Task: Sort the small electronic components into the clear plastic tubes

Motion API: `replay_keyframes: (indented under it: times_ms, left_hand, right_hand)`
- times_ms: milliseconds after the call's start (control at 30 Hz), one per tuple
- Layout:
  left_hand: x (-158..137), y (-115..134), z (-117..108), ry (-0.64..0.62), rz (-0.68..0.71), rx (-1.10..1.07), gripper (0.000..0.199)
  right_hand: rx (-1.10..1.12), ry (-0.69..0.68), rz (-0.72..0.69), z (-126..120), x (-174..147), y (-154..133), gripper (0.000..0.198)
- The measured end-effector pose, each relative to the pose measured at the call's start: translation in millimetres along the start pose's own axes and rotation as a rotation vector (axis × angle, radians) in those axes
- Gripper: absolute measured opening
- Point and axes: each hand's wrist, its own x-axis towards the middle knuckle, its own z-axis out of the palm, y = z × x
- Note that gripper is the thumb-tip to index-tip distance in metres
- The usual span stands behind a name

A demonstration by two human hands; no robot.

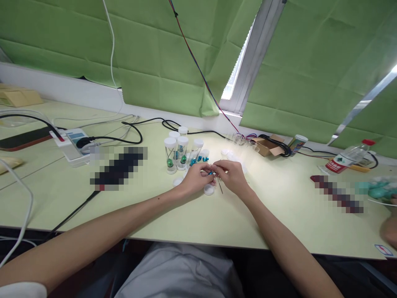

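Observation:
My left hand [197,179] is closed, its thumb and fingers pinching a small shiny blue piece [211,173]. My right hand [231,173] meets it from the other side, fingertips pressed together over the same spot. What the right fingertips grip is hidden. A thin dark rod [220,186] slants down below the two hands. Just under them lies a round white cap [209,190]. Behind my left hand stand several clear tubes with white lids [170,155], holding green or blue shiny balls and thin rods. Loose blue pieces [203,159] lie beside the tubes.
Clear empty tubes [238,138] and an open cardboard box [270,145] are at the back. To the left are a power strip [77,145] with cables and a blurred-out dark object [120,167]. A bottle [349,158] and another person's hand [390,225] are at right.

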Motion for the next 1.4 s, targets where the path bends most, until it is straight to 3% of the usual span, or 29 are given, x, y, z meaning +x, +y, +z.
replay_keyframes:
  times_ms: [800, 1400]
  left_hand:
    - [0.2, -1.4, -0.2, 0.0, 0.023, 0.016, 0.016]
    - [-1.1, 3.8, 2.7, 0.042, 0.001, -0.153, 0.03]
  right_hand:
    - [0.022, 0.001, 0.01, 0.0, -0.1, -0.9, 0.02]
    - [0.239, 0.15, 0.134, 8.5, 0.2, -3.6, 0.022]
